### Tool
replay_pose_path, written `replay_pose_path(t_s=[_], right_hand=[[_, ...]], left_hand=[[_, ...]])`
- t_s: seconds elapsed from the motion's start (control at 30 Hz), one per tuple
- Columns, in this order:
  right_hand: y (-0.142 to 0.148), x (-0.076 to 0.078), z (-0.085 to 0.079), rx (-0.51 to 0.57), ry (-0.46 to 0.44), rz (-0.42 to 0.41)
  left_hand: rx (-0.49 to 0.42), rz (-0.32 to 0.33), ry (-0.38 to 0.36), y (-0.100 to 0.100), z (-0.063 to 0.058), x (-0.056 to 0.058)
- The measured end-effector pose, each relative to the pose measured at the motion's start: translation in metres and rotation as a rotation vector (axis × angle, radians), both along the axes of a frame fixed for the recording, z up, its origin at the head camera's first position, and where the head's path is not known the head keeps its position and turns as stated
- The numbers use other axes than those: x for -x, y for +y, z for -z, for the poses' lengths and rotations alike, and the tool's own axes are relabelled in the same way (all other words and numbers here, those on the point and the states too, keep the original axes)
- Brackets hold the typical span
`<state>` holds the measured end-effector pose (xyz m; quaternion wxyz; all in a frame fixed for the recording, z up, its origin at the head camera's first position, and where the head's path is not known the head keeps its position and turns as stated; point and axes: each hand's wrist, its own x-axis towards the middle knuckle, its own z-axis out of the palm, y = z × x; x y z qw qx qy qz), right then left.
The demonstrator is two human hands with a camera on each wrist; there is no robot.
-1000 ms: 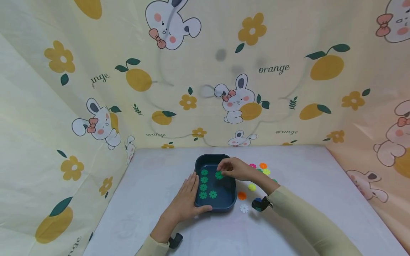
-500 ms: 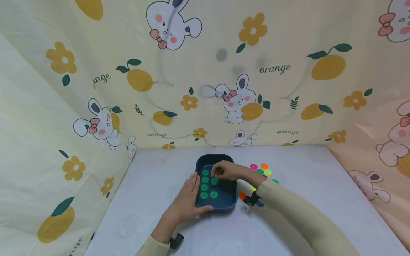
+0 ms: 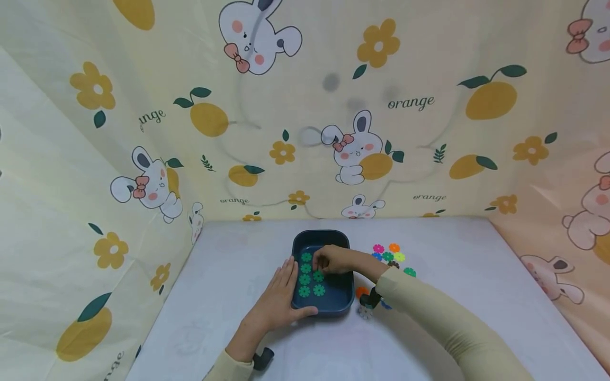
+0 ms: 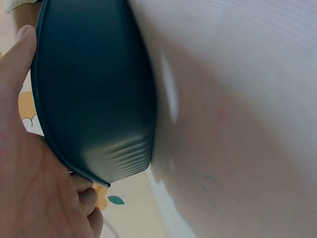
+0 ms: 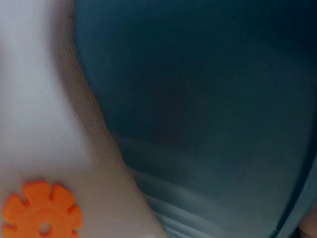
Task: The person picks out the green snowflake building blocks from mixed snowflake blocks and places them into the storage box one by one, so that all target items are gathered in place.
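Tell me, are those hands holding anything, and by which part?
The left hand rests against the blue tray at its left side and near rim; whether the right hand pinches the green flower beneath it cannot be told.

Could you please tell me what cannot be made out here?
Head view: right hand covers part of a green flower; contact unclear.
Head view: wrist camera partly hides a white flower.
Left wrist view: outer wall hides inside of tray.
Right wrist view: bottom edge cuts off orange flower.
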<state>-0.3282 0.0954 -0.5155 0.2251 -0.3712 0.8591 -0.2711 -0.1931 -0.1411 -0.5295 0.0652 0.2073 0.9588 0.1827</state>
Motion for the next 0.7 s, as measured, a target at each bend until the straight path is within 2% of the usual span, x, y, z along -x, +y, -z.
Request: replay_pose_path(t_s=[0.3,0.7], right_hand=[[-0.0025,-0.0034,-0.0017,-0.041,0.026,0.014],[0.0063,-0.0009,0.0005,0.062,0.050,0.003]], left_hand=[[0.001,0.003,0.007,-0.0004,-0.0020,0.0001],[0.006,-0.009,-0.002,0.0005,0.0009,-0.0001]])
